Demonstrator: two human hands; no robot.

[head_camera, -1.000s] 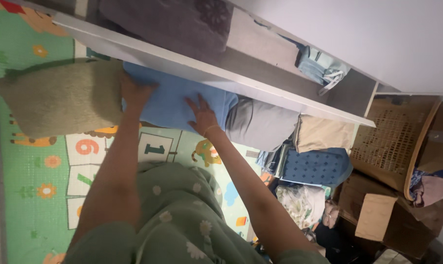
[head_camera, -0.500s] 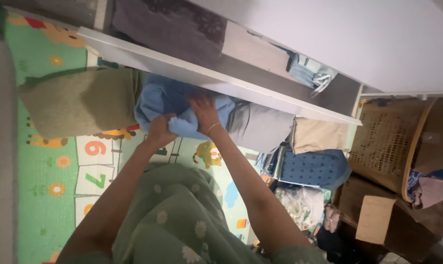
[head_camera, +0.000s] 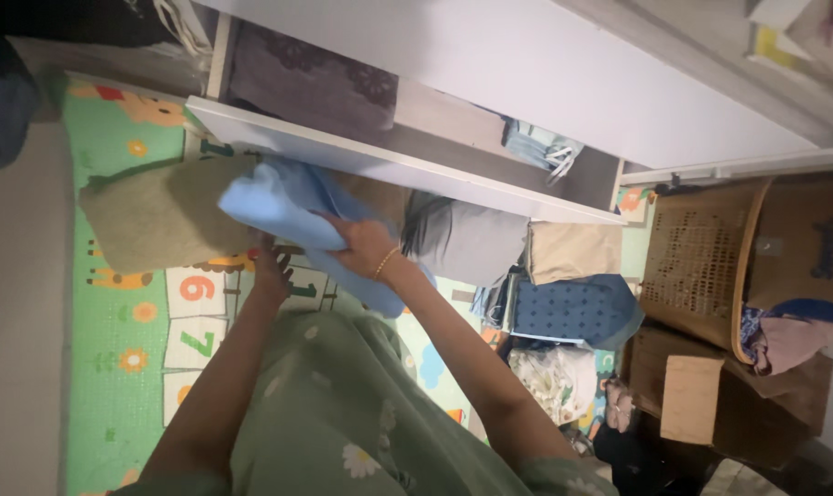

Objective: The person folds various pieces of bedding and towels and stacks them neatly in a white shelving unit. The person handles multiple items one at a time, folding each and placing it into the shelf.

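Head view, cloth: a light blue folded cloth [head_camera: 292, 207] sits left of the frame's centre, lifted clear of the shelf space under the white shelf board [head_camera: 380, 165], its lower end trailing down past the wrist.
Head view, right hand: the right hand [head_camera: 361, 248] lies across the top of the blue cloth, fingers closed on the fabric and gripping it; a thin bracelet shows at the wrist.
Head view, left hand: the left hand [head_camera: 271, 266] is beneath the cloth's left part, touching its underside; the fabric hides the fingers, so I cannot tell whether they are closed.
Head view, neighbours: an olive cushion [head_camera: 159, 216] lies just left of the cloth; a grey folded bundle [head_camera: 476, 239] lies just right, under the same board.
Head view, upper frame: a dark patterned fabric [head_camera: 311, 83] rests on the shelf above.
Head view, floor: a green play mat [head_camera: 113, 349] with number tiles fills the lower left.
Head view, right side: a woven basket [head_camera: 706, 262] and a cardboard box [head_camera: 692, 400] stand well apart from the hands.
Risk, unfolding: the loose lower end could sag open, since only one hand clearly grips.
Risk, snagging: the cloth may catch the board's edge or drag the grey bundle, both being close.
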